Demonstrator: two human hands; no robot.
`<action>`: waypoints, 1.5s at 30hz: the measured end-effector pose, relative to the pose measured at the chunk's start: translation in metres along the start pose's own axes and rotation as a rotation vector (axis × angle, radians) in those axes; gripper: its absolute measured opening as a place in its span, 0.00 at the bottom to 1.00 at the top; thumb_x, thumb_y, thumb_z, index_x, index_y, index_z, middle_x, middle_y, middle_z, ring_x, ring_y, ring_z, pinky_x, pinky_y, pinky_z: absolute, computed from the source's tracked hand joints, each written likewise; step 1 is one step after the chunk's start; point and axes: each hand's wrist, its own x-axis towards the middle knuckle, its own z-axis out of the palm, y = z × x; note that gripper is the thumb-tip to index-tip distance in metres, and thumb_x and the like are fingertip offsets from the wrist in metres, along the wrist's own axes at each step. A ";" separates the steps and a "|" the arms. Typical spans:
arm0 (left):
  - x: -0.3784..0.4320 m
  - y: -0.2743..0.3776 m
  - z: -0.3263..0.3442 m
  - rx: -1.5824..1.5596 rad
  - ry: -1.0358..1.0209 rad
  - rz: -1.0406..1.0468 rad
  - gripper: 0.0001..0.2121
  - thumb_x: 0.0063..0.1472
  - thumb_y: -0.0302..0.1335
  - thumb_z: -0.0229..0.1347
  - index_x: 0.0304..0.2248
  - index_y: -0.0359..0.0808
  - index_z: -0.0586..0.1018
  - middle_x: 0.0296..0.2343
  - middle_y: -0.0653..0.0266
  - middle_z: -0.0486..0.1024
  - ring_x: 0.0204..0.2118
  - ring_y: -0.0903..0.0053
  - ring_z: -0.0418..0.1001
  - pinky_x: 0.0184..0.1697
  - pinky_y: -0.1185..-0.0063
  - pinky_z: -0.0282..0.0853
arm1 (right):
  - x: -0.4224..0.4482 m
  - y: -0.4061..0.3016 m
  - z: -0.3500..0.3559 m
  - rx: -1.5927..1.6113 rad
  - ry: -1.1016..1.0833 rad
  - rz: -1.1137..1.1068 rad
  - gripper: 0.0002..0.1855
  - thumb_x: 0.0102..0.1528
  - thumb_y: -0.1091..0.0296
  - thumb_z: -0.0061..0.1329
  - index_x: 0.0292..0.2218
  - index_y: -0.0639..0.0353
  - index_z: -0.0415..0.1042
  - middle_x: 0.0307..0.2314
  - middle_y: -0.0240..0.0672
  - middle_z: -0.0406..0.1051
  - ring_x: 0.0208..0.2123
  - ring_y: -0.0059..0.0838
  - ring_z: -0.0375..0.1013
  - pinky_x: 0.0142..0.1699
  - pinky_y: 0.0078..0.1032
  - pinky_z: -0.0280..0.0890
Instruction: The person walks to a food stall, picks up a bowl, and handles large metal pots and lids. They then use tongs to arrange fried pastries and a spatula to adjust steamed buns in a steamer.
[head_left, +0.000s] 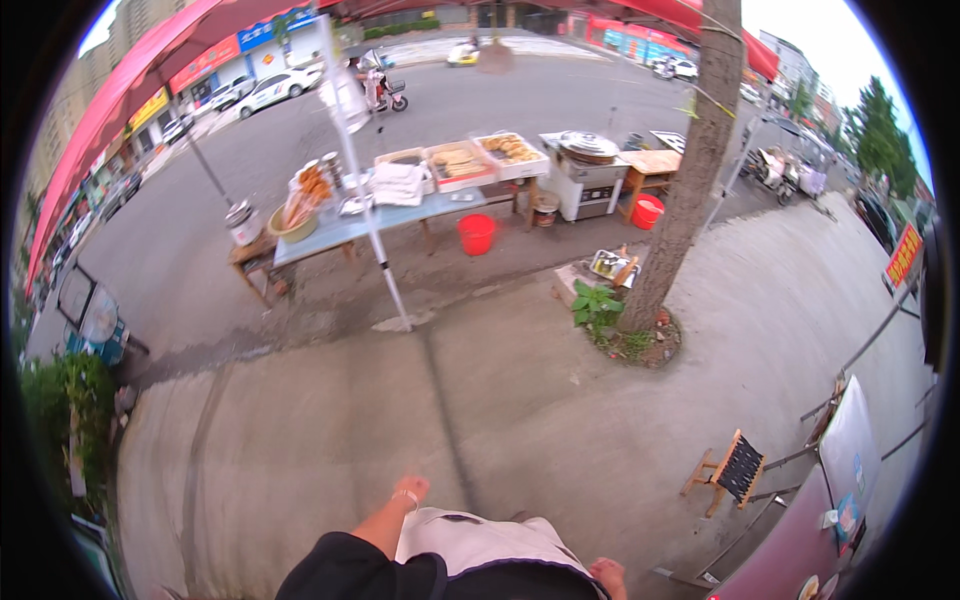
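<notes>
My left hand (412, 489), with a band at the wrist, is in front of a light apron (487, 536), above the pavement, and nothing shows in it. Low at the right of the apron is my right hand (608, 574), fingers curled, partly cut by the frame's edge; no object shows in it. Well ahead stands a long blue-topped table (390, 223) with a basin (293, 225) of fried food in a bag, white cloths (397, 184) and shallow boxes of flat breads or pastries (457, 163). Beside it is a griddle stove (585, 184) with a round metal lid.
A tree trunk (667, 225) rises at the right ahead, with a metal tray (615, 267) near its base. A canopy pole (364, 187) stands before the table. Red buckets (477, 234) are by the table. A folding stool (739, 469) and a table (795, 540) are at the right.
</notes>
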 end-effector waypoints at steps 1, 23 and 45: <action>-0.002 0.002 0.008 0.187 -0.150 0.034 0.14 0.56 0.35 0.44 0.33 0.39 0.80 0.35 0.55 0.76 0.39 0.59 0.74 0.43 0.70 0.70 | -0.011 -0.047 -0.004 0.184 0.047 0.072 0.04 0.54 0.70 0.44 0.30 0.56 0.70 0.19 0.30 0.69 0.19 0.21 0.68 0.23 0.19 0.64; 0.369 0.462 0.004 0.410 -0.195 0.309 0.09 0.49 0.35 0.55 0.31 0.46 0.82 0.32 0.61 0.78 0.36 0.65 0.76 0.40 0.71 0.71 | 0.173 -0.265 -0.151 0.632 0.447 0.384 0.07 0.54 0.68 0.46 0.36 0.53 0.69 0.22 0.32 0.70 0.21 0.26 0.69 0.23 0.26 0.67; 0.459 0.901 0.143 0.006 -0.276 -0.108 0.09 0.56 0.29 0.48 0.27 0.37 0.80 0.20 0.58 0.77 0.23 0.71 0.76 0.26 0.74 0.72 | 0.491 -0.468 -0.577 0.788 0.544 0.358 0.06 0.55 0.72 0.42 0.35 0.54 0.70 0.21 0.31 0.70 0.19 0.24 0.69 0.23 0.24 0.66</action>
